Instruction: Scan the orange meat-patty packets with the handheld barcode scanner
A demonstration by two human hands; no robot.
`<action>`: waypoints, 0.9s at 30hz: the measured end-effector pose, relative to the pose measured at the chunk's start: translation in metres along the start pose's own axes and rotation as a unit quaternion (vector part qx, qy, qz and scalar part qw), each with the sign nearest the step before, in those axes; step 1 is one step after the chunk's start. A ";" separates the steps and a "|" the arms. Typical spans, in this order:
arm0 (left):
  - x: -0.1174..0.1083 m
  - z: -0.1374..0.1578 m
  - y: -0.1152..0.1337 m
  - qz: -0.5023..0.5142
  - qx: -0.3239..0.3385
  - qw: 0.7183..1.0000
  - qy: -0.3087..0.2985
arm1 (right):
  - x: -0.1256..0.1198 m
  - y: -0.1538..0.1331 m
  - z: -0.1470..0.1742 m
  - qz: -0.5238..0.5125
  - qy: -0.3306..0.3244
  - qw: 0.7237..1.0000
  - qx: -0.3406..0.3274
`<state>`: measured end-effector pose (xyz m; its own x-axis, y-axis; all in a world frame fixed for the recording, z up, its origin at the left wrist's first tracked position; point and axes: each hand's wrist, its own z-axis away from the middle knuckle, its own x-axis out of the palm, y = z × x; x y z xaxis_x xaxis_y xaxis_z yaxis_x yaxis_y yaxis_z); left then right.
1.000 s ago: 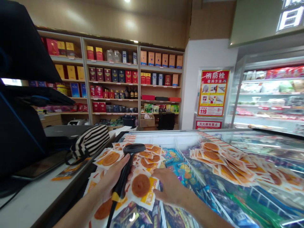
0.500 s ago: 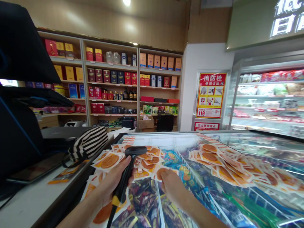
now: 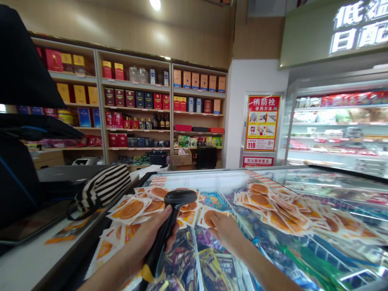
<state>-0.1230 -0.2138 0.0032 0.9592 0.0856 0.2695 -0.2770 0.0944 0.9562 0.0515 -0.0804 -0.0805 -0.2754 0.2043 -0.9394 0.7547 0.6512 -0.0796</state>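
Left hand [image 3: 148, 246] is closed round the handle of a black barcode scanner [image 3: 169, 224]. Grip sits mid-handle, thumb side up, w/ fingers wrapped from the person's left; judged a working grip, so the head stays free and can be aimed w/o regripping.

Scanner long axis: runs from lower left by the wrist up and fwd to the right, tilted well off vertical. Head at the far upper end, beyond the knuckles; its face appears to point away from the person, toward the packets ahead. Window itself not visible from here. Yellow tag on the handle just below the hand; cable not traceable.

Right hand [image 3: 224, 230] lies palm down, fingers partly curled, tips on a white snack packet [image 3: 209, 217] w/ an orange disc printed on it. Pinching or only pressing: cannot tell. Packet lies flat on the freezer lid [image 3: 212, 178], just right of the scanner head, print side up; judged held steady there for the scanner.

More like packets are fanned in a loose pile [image 3: 133, 210] left of and beyond the left hand, and a second spread [image 3: 273, 210] is well to the right of the right hand. Both lie flat on the glass.

Striped bag [image 3: 103, 188] rests on the bench [image 3: 33, 258], left of the left hand, apart from it.
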 end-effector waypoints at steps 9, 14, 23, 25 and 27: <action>0.015 -0.001 -0.009 -0.003 -0.048 0.999 -0.017 | -0.010 0.076 -0.006 -0.209 0.323 0.893 0.232; 0.020 -0.005 -0.015 -0.001 -0.031 0.998 -0.047 | -0.003 0.105 0.001 -0.295 0.347 0.847 0.276; 0.017 -0.007 -0.020 0.001 -0.028 0.998 -0.061 | -0.003 0.106 0.002 -0.315 0.358 0.845 0.243; 0.019 -0.005 -0.018 -0.010 -0.026 0.998 -0.064 | -0.003 0.105 0.003 -0.311 0.357 0.848 0.240; 0.022 -0.003 -0.015 -0.018 -0.027 0.997 -0.074 | -0.003 0.104 0.004 -0.306 0.358 0.849 0.237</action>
<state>-0.0980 -0.2106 -0.0058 0.9653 -0.0648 0.2529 -0.2412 0.1491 0.9589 0.1328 -0.0161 -0.0868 -0.8667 0.4360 -0.2424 0.4471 0.4631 -0.7653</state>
